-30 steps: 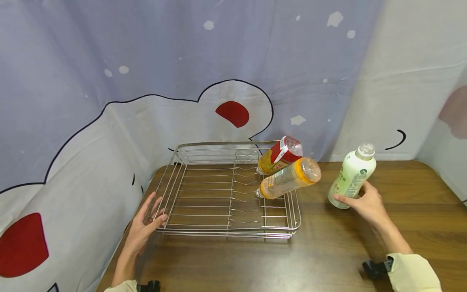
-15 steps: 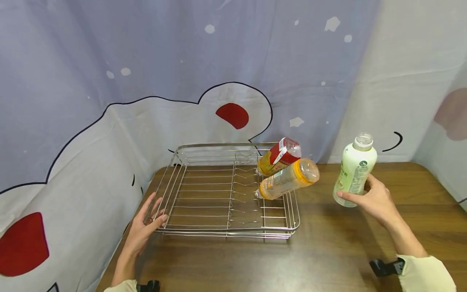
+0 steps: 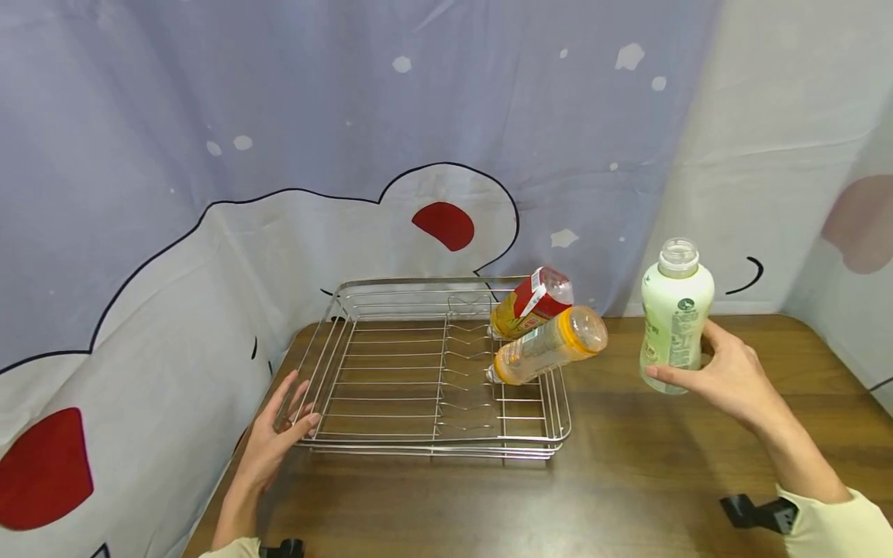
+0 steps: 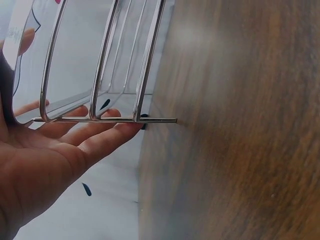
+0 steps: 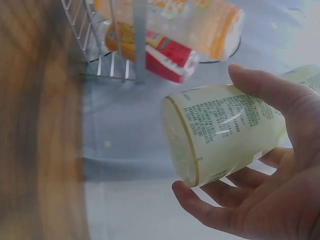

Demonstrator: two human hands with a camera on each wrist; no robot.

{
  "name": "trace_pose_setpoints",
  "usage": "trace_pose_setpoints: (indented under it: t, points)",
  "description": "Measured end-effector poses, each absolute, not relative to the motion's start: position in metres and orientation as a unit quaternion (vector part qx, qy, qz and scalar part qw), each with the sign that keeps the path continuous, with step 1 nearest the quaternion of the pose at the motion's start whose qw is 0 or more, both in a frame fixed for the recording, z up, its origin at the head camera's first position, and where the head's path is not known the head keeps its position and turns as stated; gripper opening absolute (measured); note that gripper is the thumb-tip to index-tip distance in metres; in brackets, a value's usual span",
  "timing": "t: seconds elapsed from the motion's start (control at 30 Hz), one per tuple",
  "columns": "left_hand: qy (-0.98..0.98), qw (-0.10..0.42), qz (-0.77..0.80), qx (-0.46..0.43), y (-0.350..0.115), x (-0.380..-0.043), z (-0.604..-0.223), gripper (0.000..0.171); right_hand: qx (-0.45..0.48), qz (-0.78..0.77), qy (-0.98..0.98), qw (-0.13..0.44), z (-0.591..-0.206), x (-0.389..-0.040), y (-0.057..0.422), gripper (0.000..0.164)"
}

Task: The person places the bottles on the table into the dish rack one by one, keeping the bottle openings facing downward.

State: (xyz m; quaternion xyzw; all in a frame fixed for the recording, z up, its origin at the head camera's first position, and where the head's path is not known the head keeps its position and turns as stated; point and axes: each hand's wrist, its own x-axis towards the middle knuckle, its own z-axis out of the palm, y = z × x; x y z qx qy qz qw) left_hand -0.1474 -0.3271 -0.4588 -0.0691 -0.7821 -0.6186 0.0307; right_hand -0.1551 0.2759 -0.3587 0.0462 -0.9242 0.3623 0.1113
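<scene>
My right hand (image 3: pixel 732 380) grips a pale green plastic bottle (image 3: pixel 673 318), thumb on one side and fingers round the other. The bottle is upright and uncapped, lifted above the table, to the right of the wire dish rack (image 3: pixel 391 444). In the right wrist view its base (image 5: pixel 182 142) points toward the rack side. My left hand (image 3: pixel 268 438) holds the rack's front left corner, thumb over the rim and fingers along the outer wires (image 4: pixel 95 75). Two bottles lean neck-down in the rack's right part: a red and yellow one (image 3: pixel 526 306) and a clear one with orange bands (image 3: pixel 547 346).
The rack stands on a brown wooden table (image 3: pixel 488 511). A printed curtain (image 3: pixel 314 116) hangs behind it and along the left side. The two leaning bottles stick out past the rack's right edge.
My right hand has raised the green bottle off the table and brought it from a tilt to upright. The left hand stays at the rack's corner; the view has shifted slightly.
</scene>
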Motion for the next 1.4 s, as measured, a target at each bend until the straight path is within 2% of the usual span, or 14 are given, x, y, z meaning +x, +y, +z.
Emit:
trace_pose_setpoints:
  t: [0.57,0.9,1.1,1.4]
  points:
    - [-0.784,0.03,-0.618,-0.055,-0.326,-0.148,-0.459,0.083,0.086,0.281,-0.948,0.123,-0.327,-0.147,0.264,0.075]
    - [-0.783,0.028,-0.619,-0.054,-0.326,-0.147,-0.458,0.083,0.158,0.248,-0.941,0.167,-0.31,-0.138,0.245,0.066]
    - [-0.787,0.03,-0.614,-0.051,-0.325,-0.148,-0.457,0.083,0.194,0.23,-0.934,0.195,-0.306,-0.137,0.237,0.069]
    - [-0.788,0.032,-0.613,-0.052,-0.326,-0.148,-0.457,0.082,0.223,0.212,-0.933,0.188,-0.303,-0.138,0.227,0.07]
